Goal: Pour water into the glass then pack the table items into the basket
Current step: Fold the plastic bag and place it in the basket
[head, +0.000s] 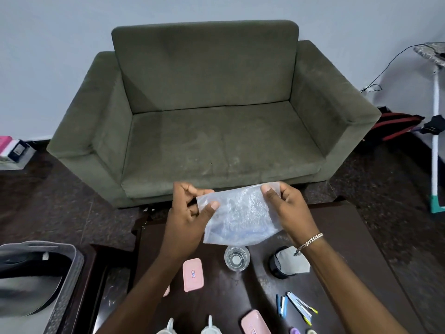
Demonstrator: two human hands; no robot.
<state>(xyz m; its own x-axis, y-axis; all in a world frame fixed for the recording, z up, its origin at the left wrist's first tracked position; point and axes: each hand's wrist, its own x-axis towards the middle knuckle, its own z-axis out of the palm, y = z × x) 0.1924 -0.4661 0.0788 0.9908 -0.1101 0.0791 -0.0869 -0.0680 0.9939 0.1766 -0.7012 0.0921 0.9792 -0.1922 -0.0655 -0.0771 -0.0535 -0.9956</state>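
I pinch the water sachet by its corners, left hand and right hand closed on it, above the glass (seemingly already holding water) so any spill lands inside.

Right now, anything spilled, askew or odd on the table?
No spill visible. Both hands, left hand and right hand, hold a clear water sachet directly above the glass, which already holds water. A cloth is draped crookedly over the black container.
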